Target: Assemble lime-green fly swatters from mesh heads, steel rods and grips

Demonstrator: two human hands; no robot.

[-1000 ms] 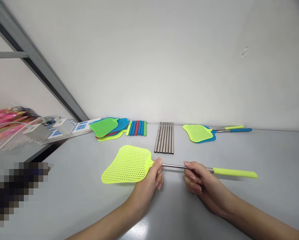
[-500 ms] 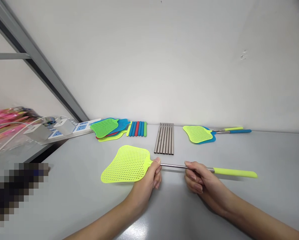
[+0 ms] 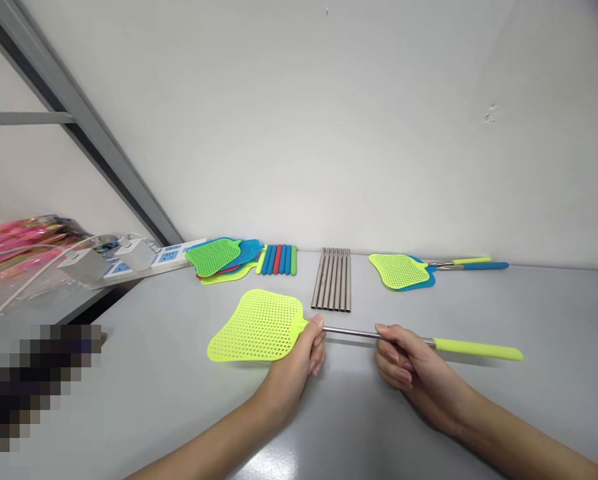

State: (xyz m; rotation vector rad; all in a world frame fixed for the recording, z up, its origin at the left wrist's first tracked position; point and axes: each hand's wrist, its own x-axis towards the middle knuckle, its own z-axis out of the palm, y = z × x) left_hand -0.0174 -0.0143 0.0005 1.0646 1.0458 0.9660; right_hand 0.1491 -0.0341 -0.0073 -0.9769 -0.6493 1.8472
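Note:
A yellow fly swatter (image 3: 259,327) with a metal rod and a yellow grip is held level above the grey table, its perforated head to the left. My left hand (image 3: 299,357) is closed around its neck, where the head meets the rod. Farther right, my right hand (image 3: 409,363) is closed on the metal shaft just before the yellow grip. Bare rod shows between the two hands. Behind it on the table lies a row of several metal tubes (image 3: 331,280).
Stacked swatter heads (image 3: 213,259) and several coloured grips (image 3: 277,260) lie at the back left. Two assembled swatters (image 3: 401,272) rest at the back right. A power strip (image 3: 171,257) with white plugs (image 3: 85,265) and bagged pink items (image 3: 23,243) are at the left. A wall (image 3: 339,133) stands behind.
My right hand has shifted slightly to the right with the shaft, and a little more rod may show between the hands. The whole view has also shifted slightly.

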